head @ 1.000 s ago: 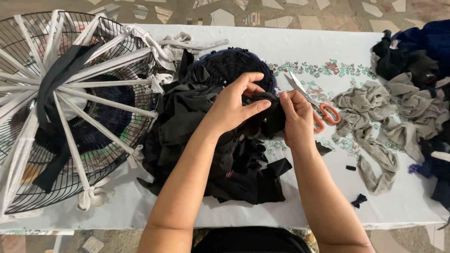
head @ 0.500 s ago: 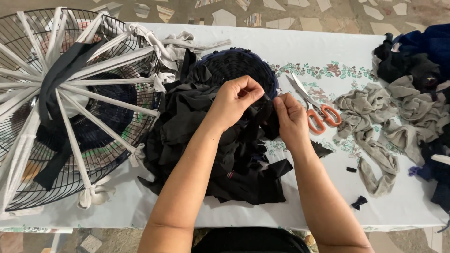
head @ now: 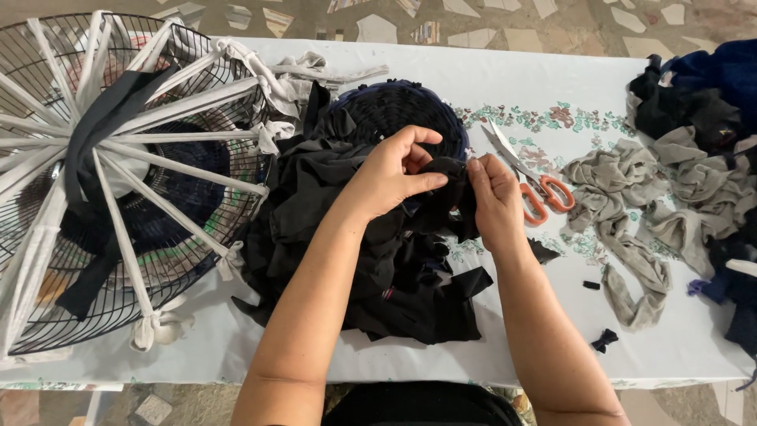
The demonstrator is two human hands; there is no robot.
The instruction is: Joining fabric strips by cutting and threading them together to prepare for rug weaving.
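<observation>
The black fabric strip (head: 449,185), soft, light and limp, likely best pinched near its edge, sits mid-counter (head: 505,87) atop black scraps (head: 378,260). Left hand (head: 386,173) and right hand (head: 493,197) both pinch it closed. Orange-handled scissors (head: 536,185) lie at three o'clock; a wire fan guard (head: 118,181) at nine.

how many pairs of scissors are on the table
1: the orange-handled scissors lie on the white tablecloth, just right of the right hand and left of the grey fabric strips. Others could be hidden under the cloth piles.
</observation>
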